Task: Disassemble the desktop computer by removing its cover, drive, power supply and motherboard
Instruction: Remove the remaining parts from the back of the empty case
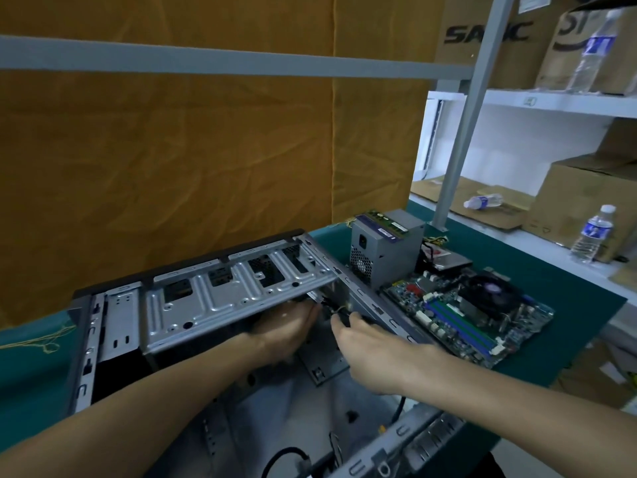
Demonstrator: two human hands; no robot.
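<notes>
Green matting is covering the counter [537, 270] under an orange cloth backdrop, and the case [220, 298] is lying on it in front of me, its open side facing up and its long axis running from near left to far right. My left hand [286, 327] is reaching in under the drive cage, fingers loosely curled; whether they are gripping anything I cannot tell, since the cage is hiding their tips. My right hand [365, 343] is pinching a dark cable [339, 313] at the case's far inner corner, fingers narrow around it.

I judge the step to be freeing the last wiring from the chassis. Doing it well is meaning gripping the plug rather than the wire, pulling straight along the connector, and steadying the frame with the other hand so the sheet edges are not scraping my wrists.

Beyond the case, the power supply [386, 250] is standing upright, and the motherboard [475, 315] is lying flat just beside it, fan upward, so both are already out. Water bottles and cartons are sitting on the shelves [551, 101] to the right.
</notes>
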